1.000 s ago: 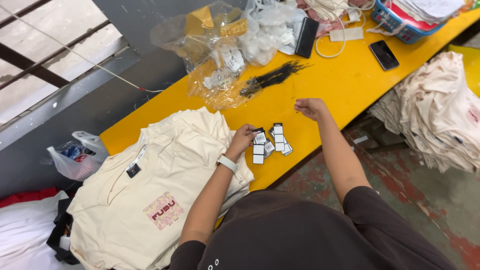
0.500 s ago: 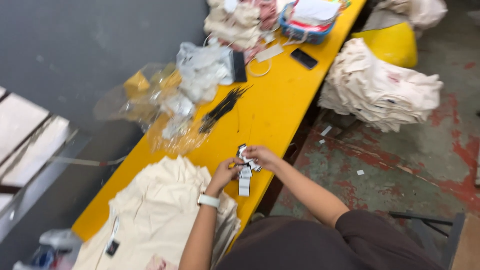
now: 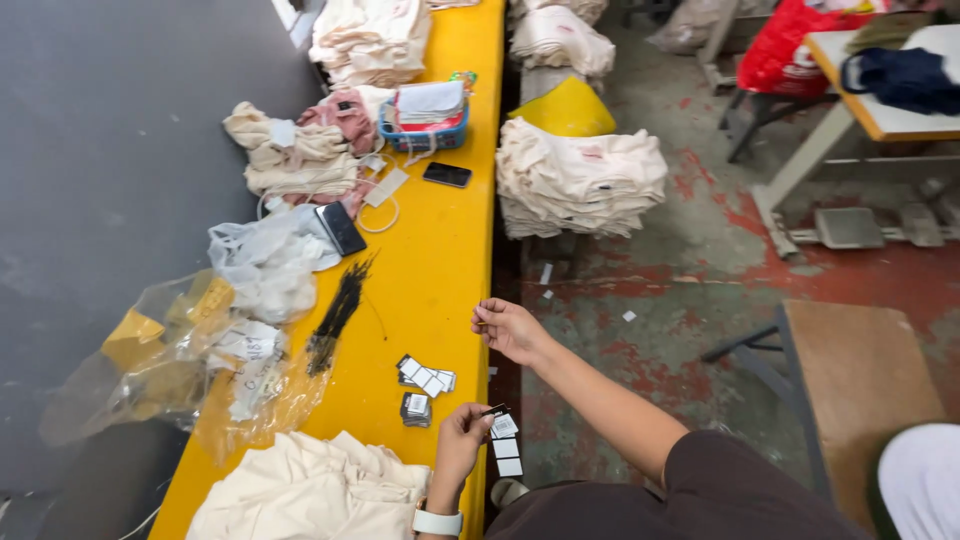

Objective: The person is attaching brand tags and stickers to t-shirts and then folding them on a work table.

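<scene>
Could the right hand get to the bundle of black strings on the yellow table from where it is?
Probably yes: the right hand hovers at the yellow table edge, and bare tabletop lies between it and the bundle of black strings.

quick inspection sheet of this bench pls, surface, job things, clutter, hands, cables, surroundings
surface: long yellow table, crowded along its far side.
job's things: string of small white tags hanging from the left hand; two small piles of tags on the table; bundle of black tag strings; cream garment at the near end.
clutter: clear plastic bags, blue basket, two phones, heaps of folded cloth.
grippers: left hand pinches the tag string; right hand is raised past the table edge, fingertips pinched, what they hold too thin to tell.
cables: white cord looped near the phones.
surroundings: stacked cream garments beside the table, stained concrete floor, another table to the right.
</scene>
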